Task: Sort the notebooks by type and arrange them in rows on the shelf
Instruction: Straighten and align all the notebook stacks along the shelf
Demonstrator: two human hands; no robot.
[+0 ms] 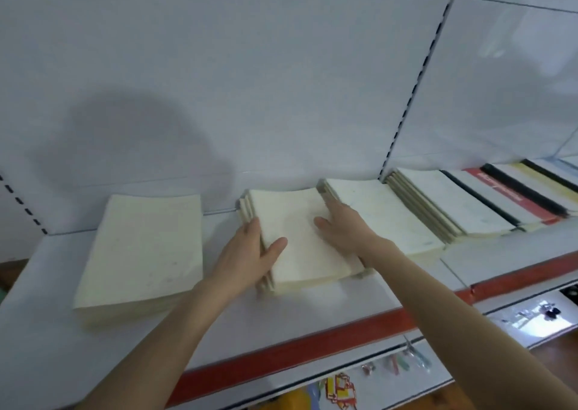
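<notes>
Squaring up cream notebook stack (297, 237), just left of next cream stack (381, 212). L hand (247, 253) clamps its left edge, thumb on top; R hand (344, 228) flat, pressing. Next, prob: nudge flush w/ neighbour.

white shelf (266, 312), red edge strip (312, 344), white back panel (219, 65), black slotted upright (420, 75), brown wooden floor (560, 350)

Middle notebook stack (300, 237) on shelf (219, 319): left hand (247, 253) gripped its 9 o'clock edge, right hand (344, 228) pressed 3 o'clock edge.
</notes>
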